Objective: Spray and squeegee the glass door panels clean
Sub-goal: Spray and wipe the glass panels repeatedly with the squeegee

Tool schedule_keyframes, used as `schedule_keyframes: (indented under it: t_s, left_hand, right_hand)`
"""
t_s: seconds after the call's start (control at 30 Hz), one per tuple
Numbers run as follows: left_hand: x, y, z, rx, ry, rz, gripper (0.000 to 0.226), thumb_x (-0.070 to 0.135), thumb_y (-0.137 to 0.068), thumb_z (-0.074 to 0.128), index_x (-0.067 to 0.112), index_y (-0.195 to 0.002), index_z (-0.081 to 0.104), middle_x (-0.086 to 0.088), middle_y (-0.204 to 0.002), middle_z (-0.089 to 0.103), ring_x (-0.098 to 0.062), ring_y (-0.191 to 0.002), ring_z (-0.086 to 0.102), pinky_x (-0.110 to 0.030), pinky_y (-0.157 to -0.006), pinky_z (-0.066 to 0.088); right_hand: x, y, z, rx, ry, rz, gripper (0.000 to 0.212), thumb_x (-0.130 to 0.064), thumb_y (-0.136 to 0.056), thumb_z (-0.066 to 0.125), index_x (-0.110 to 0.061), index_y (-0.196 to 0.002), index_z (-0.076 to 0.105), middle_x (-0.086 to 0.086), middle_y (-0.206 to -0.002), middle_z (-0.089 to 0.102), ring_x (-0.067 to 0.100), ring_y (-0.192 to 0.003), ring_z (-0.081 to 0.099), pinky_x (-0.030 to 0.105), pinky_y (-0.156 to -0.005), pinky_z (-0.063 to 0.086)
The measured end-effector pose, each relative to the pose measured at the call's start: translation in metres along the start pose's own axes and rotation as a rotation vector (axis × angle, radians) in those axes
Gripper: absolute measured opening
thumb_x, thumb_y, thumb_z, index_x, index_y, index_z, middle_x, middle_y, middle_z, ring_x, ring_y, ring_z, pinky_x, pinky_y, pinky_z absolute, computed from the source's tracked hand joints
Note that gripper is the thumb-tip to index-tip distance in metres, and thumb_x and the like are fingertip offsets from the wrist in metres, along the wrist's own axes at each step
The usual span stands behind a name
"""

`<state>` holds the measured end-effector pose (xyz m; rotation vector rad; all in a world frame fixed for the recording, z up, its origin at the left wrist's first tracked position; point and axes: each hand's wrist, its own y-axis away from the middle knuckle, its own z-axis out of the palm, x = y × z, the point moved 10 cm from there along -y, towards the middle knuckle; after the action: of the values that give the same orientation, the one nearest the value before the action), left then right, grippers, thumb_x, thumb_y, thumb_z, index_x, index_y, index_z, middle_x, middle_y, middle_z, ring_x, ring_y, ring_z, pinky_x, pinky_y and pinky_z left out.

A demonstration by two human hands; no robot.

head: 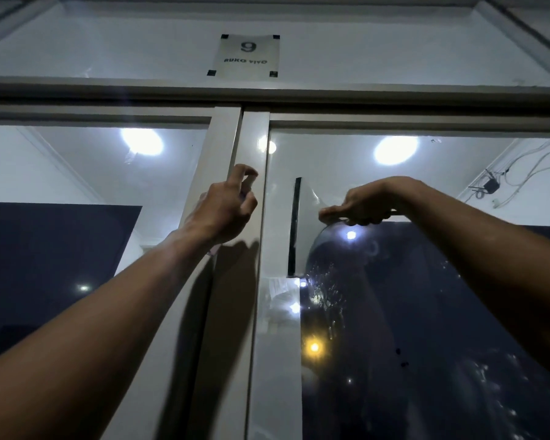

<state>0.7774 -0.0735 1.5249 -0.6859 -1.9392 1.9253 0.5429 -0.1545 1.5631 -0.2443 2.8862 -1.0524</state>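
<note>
Two glass doors (426,312) fill the frame, their white stiles meeting at centre. The right panel carries droplets at lower centre and lower right. Above, at upper centre, a taped sign (247,55) reads 9. The right hand (362,208), at centre right, grips the squeegee (294,223), whose dark blade stands vertical against the right panel's left edge. The left hand (227,204), at centre, has its fingers curled round a small object, mostly hidden, before the stiles.

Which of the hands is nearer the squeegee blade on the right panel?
Right. The right hand grips the handle just right of the squeegee blade. The left hand is over the white door frame, further left.
</note>
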Motion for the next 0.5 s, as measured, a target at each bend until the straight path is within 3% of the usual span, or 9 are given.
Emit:
schedule_keyframes:
  t_s: [0.2, 0.27, 0.5]
  left_hand:
    - [0.001, 0.002, -0.008, 0.014, -0.030, 0.006, 0.041, 0.022, -0.103, 0.048, 0.023, -0.143, 0.038, -0.020, -0.119, 0.065, -0.033, -0.092, 0.063, -0.047, -0.085, 0.053]
    - [0.002, 0.003, -0.010, 0.015, -0.034, 0.010, 0.041, 0.022, -0.103, 0.047, 0.023, -0.143, 0.038, -0.019, -0.116, 0.065, -0.030, -0.088, 0.060, -0.041, -0.078, 0.050]
    - [-0.010, 0.006, -0.020, -0.010, -0.070, 0.021, 0.040, 0.021, -0.101, 0.047, 0.023, -0.141, 0.040, -0.019, -0.115, 0.066, -0.028, -0.083, 0.056, -0.038, -0.076, 0.043]
  right_hand:
    - [-0.047, -0.008, 0.010, -0.045, 0.047, -0.079, 0.064, -0.082, -0.083, 0.043, -0.019, -0.073, 0.048, -0.001, -0.062, 0.037, 0.017, -0.051, 0.029, 0.031, -0.055, 0.023]
    - [-0.044, -0.009, 0.005, -0.056, 0.093, -0.073, 0.064, -0.082, -0.082, 0.043, -0.019, -0.074, 0.050, -0.001, -0.065, 0.041, 0.018, -0.052, 0.032, 0.030, -0.055, 0.025]
    - [-0.041, -0.006, -0.009, -0.081, 0.131, -0.033, 0.061, -0.081, -0.082, 0.045, -0.022, -0.068, 0.044, -0.005, -0.054, 0.034, 0.015, -0.044, 0.026, 0.027, -0.050, 0.021]
